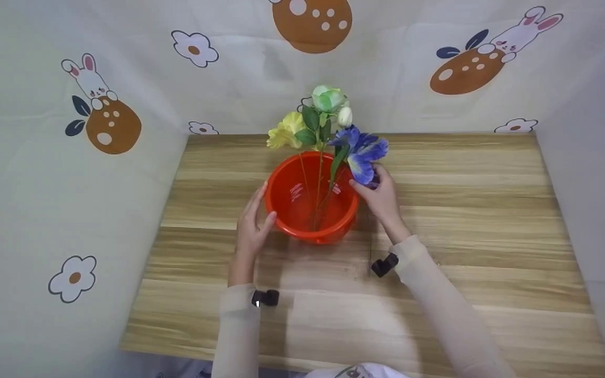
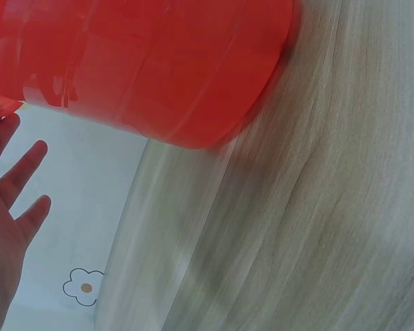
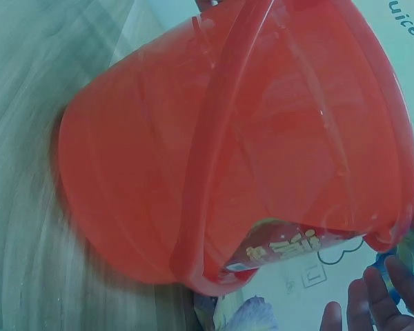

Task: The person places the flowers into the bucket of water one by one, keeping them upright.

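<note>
A red bucket (image 1: 276, 173) stands upright on the wooden table, its handle (image 3: 210, 131) hanging down the outside. Inside it lean artificial flowers on thin stems: a yellow flower (image 1: 285, 131), a pale green rose (image 1: 327, 98) with a white bud (image 1: 344, 116), and a blue iris (image 1: 368, 149) leaning over the right rim. My left hand (image 1: 252, 228) lies along the left rim, fingers extended and thumb apart. At the right rim, my right hand (image 1: 384, 197) touches the iris's lower petals, thumb toward the rim; petals partly hide its fingers, which look loosely spread in the right wrist view.
Light purple petals (image 3: 252, 316) show behind the bucket in the right wrist view. Printed cloth walls (image 1: 386, 68) enclose the wooden table (image 1: 470, 210) at the back and sides. A black wrist camera (image 1: 385, 265) sits on my right sleeve, another camera (image 1: 266, 298) on the left.
</note>
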The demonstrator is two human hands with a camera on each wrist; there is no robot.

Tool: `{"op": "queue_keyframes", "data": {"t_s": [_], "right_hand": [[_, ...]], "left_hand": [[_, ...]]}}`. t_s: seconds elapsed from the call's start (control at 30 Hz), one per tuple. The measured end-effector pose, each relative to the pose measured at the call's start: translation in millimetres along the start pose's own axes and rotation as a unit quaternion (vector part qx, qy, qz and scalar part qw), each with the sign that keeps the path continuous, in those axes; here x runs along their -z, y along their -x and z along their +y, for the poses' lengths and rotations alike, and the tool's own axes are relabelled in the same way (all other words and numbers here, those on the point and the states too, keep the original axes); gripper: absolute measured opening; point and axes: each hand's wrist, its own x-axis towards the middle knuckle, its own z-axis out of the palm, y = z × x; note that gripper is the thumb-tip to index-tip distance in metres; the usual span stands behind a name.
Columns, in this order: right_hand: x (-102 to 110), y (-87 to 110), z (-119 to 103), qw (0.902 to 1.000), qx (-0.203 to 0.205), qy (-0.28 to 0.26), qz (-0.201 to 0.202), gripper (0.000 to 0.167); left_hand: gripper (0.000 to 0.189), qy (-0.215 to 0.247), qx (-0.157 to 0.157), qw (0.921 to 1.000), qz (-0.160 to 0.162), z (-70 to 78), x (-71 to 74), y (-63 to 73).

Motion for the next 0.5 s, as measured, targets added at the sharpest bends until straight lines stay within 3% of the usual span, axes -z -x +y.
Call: {"op": "queue_keyframes", "data": {"t_s": [0.27,0.5], "right_hand": [[7,3.0,10,0.9994,0.017,-0.03,-0.002,0.042],[12,6.1,11,0.9991,0.021,-0.036,-0.012,0.044]], "left_hand": [[0.063,0.016,0.004,0.9999,0.003,-3.2,-2.5,0.0],[0.063,0.012,0.003,0.9999,-0.001,-1.6,-0.7,0.2]]}}
